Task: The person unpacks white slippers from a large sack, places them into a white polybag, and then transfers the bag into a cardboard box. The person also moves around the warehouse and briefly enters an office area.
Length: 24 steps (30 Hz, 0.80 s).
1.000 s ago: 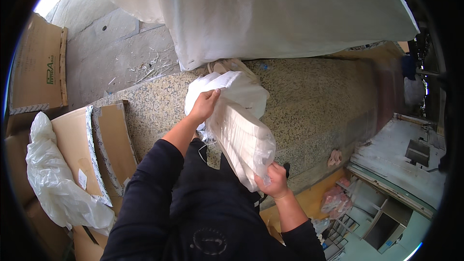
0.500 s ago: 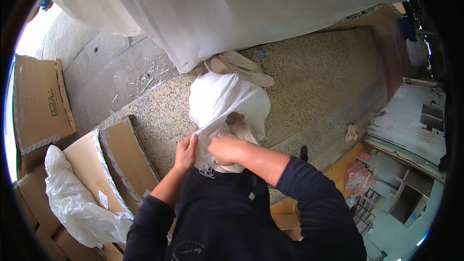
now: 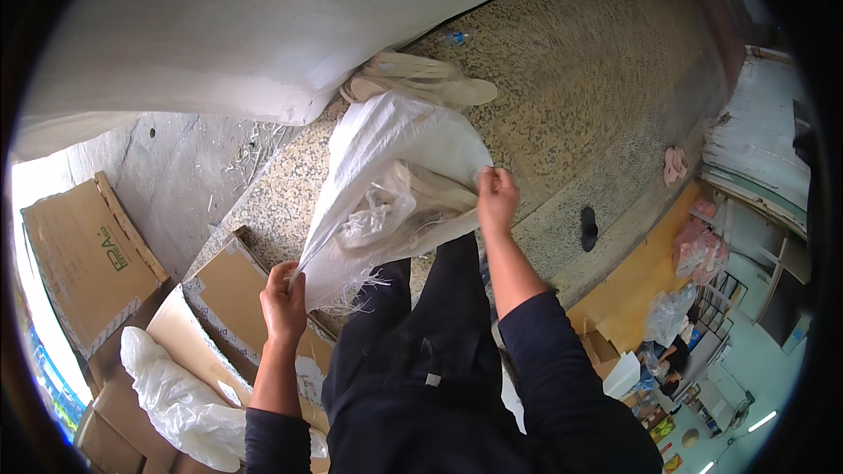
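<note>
Left hand (image 3: 285, 303): Fingers curled tight, thumb and fingertips pinch one side of the rim of a white woven sack (image 3: 386, 136).
Right hand (image 3: 498, 199): Closed in a similar pinch on the opposite side of the rim, reaching farther from the body than the left.
Sack between the hands: Its mouth is pulled wide toward the wearer, the cloth taut from grip to grip, with frayed threads (image 3: 356, 294) hanging just beside the left hand.
Inside the sack: Crumpled clear plastic (image 3: 373, 215) shows in the opening between the hands, a beige shape (image 3: 430, 189) partly hidden behind it.
Beneath the hands: The wearer's dark trousers (image 3: 443, 298), legs apart, below the near edge of the rim.
Beyond the hands: A bundle of beige sole-shaped pieces (image 3: 421, 83) lies past the sack on a speckled floor (image 3: 597, 61), near large off-white sheeting (image 3: 219, 35).
Left of the left hand: Flattened brown cardboard (image 3: 233, 294) nearby, a milky plastic bag (image 3: 180, 399) draped over it, and a brown carton (image 3: 92, 263) farther out.
Right of the right hand: A black object (image 3: 588, 228) on the floor, then pink footwear (image 3: 674, 165) well apart.
</note>
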Each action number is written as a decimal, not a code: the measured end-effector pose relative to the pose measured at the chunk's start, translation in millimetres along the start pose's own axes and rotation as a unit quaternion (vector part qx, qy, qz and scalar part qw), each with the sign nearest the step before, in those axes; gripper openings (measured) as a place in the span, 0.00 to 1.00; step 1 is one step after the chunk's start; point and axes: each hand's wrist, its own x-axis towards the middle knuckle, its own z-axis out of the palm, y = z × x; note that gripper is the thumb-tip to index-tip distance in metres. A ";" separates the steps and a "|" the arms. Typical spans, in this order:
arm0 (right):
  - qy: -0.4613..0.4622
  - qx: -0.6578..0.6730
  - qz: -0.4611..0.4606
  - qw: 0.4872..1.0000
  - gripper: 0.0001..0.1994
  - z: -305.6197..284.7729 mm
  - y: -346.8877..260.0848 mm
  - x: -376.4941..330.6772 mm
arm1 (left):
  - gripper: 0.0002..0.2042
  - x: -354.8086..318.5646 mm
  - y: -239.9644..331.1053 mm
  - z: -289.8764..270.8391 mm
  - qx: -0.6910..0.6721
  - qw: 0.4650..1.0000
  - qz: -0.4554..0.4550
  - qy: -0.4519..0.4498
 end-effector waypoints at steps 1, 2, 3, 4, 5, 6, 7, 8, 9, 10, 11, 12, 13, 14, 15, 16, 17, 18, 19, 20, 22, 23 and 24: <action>-0.064 -0.120 0.093 0.986 0.09 -13.9 21.8 16.0 | 0.08 -0.5 -5.1 -1.2 0.043 0.999 -0.011 0.004; -0.109 -0.220 0.163 0.956 0.10 -17.8 44.2 21.9 | 0.07 -0.5 -10.5 0.3 0.061 0.997 -0.045 0.009; -0.164 -0.312 0.098 0.931 0.13 -13.0 66.6 19.4 | 0.06 -1.7 -16.2 1.2 0.077 0.995 -0.054 0.020; -0.193 -0.419 0.059 0.885 0.16 -5.4 86.6 8.9 | 0.06 -1.6 -22.4 2.6 0.040 0.997 -0.053 0.040; -0.240 -0.526 0.034 0.815 0.20 3.5 103.4 -5.1 | 0.06 -2.7 -28.7 3.6 0.012 0.996 -0.057 0.063; -0.371 -0.568 0.117 0.725 0.27 12.9 118.2 -1.0 | 0.05 -3.7 -35.2 3.2 -0.020 0.993 -0.084 0.075; -0.353 -0.595 0.085 0.717 0.20 18.8 128.0 -3.9 | 0.05 -5.3 -41.7 2.5 0.010 0.994 -0.052 0.099; -0.370 -0.569 0.101 0.727 0.16 18.6 134.6 -7.0 | 0.05 -6.8 -47.4 0.3 0.039 0.992 -0.040 0.110; -0.381 -0.531 0.101 0.750 0.12 13.9 137.7 -5.4 | 0.05 -7.8 -53.1 -2.5 0.070 0.988 -0.034 0.131; -0.400 -0.513 0.046 0.758 0.10 5.8 138.0 -1.5 | 0.06 -9.2 -58.5 -3.6 0.076 0.988 -0.007 0.131; -0.385 -0.494 -0.036 0.778 0.09 -9.1 135.7 4.3 | 0.06 -9.9 -63.3 -4.0 0.069 0.988 -0.016 0.136; -0.390 -0.474 -0.105 0.782 0.07 -23.6 130.6 10.1 | 0.06 -9.0 -67.7 -5.1 0.061 0.988 -0.026 0.142; -0.392 -0.435 -0.136 0.800 0.06 -40.3 124.0 16.0 | 0.06 -9.1 -71.2 -5.6 0.055 0.987 -0.058 0.140; -0.415 -0.396 -0.149 0.806 0.05 -56.8 115.5 21.1 | 0.07 -5.8 -74.6 -6.2 0.101 0.980 -0.059 0.160; -0.455 -0.367 -0.150 0.797 0.04 -65.0 105.3 25.6 | 0.07 -4.8 -77.6 -7.6 0.100 0.980 -0.032 0.167; -0.405 -0.274 -0.035 0.871 0.05 -70.3 93.5 34.8 | 0.07 -1.3 -80.9 -9.2 0.104 0.979 -0.029 0.175; -0.366 -0.179 0.109 0.907 0.08 -73.7 79.5 40.3 | 0.08 -0.8 -84.6 -12.7 0.107 0.978 -0.020 0.179; -0.323 -0.112 0.141 0.929 0.09 -70.9 63.0 49.6 | 0.08 -0.5 -88.3 -18.2 0.124 0.974 -0.024 0.187; -0.360 -0.071 0.132 0.921 0.10 -67.2 45.2 46.9 | 0.08 -3.0 -92.9 -24.9 0.091 0.978 -0.017 0.190; -0.368 -0.048 0.138 0.918 0.11 -64.6 26.3 35.2 | 0.08 -7.6 -97.5 -33.3 0.057 0.979 0.004 0.194; -0.363 -0.023 0.108 0.925 0.13 -72.6 -9.5 -0.5 | 0.09 -24.4 -107.3 -50.7 0.083 0.974 0.073 0.196; -0.358 -0.005 0.052 0.932 0.13 -79.3 -24.0 -15.9 | 0.09 -32.1 -111.4 -55.2 0.052 0.973 0.035 0.223; -0.373 0.012 0.072 0.925 0.14 -87.1 -33.6 -26.4 | 0.09 -39.8 -114.5 -58.7 0.020 0.967 -0.004 0.255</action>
